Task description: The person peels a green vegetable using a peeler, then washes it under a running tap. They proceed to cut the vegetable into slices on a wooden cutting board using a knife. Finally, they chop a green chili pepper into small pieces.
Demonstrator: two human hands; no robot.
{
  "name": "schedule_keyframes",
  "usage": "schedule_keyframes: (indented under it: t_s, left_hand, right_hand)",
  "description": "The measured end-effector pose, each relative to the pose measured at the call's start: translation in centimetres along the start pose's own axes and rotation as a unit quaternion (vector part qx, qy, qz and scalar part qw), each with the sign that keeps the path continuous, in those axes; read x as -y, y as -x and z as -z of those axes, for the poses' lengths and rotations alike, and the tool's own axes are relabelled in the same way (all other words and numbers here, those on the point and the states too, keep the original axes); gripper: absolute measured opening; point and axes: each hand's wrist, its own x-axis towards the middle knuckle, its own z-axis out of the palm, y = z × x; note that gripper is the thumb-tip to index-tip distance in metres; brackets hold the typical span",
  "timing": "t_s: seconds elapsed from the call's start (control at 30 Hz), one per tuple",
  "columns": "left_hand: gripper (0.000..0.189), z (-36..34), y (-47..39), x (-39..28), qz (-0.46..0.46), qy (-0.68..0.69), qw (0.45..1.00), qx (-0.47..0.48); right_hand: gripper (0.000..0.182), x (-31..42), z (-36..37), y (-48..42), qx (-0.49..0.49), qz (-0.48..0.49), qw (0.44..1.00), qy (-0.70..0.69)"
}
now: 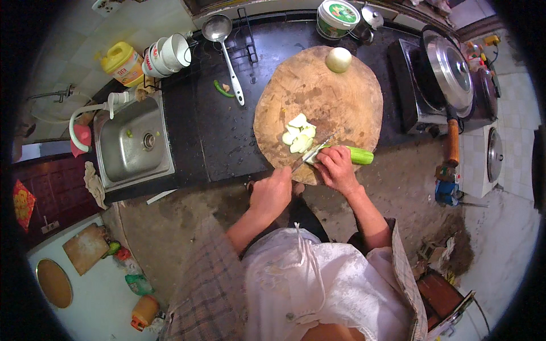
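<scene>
My left hand [272, 192] grips the handle of a kitchen knife [318, 148], its blade slanting up to the right over a round wooden chopping board [349, 102]. The blade lies against the left, cut end of a long green squash-like vegetable [361, 155]. My right hand [338, 169] presses down on that vegetable, its fingers curled close to the blade and covering part of it. Several pale green slices [300, 133] lie in a loose pile left of the knife. Farther back on the board sits a round white vegetable [338, 59], perhaps an onion.
A ladle [228, 64] and a green chilli [223, 89] lie on the black countertop [187, 128]. At left are a steel sink [123, 157], stacked bowls [164, 55] and a yellow jug [122, 64]. A lidded pan [448, 70] on a stove stands right; a white tub [337, 19] is behind.
</scene>
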Motion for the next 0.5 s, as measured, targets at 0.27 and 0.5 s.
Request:
schedule_keyframes:
  t_s: [0.27,0.5]
  left_hand:
    - [0.013,1.9,0.8,-0.2,-0.010,0.037,0.999,-0.028]
    - [0.013,-0.6,-0.1,-0.1,0.010,0.009,1.000,-0.002]
  right_hand:
    - [0.030,-0.2,0.0,0.4,0.008,0.003,1.000,0.006]
    - [0.029,0.0,0.3,-0.3,0.000,0.006,1.000,-0.003]
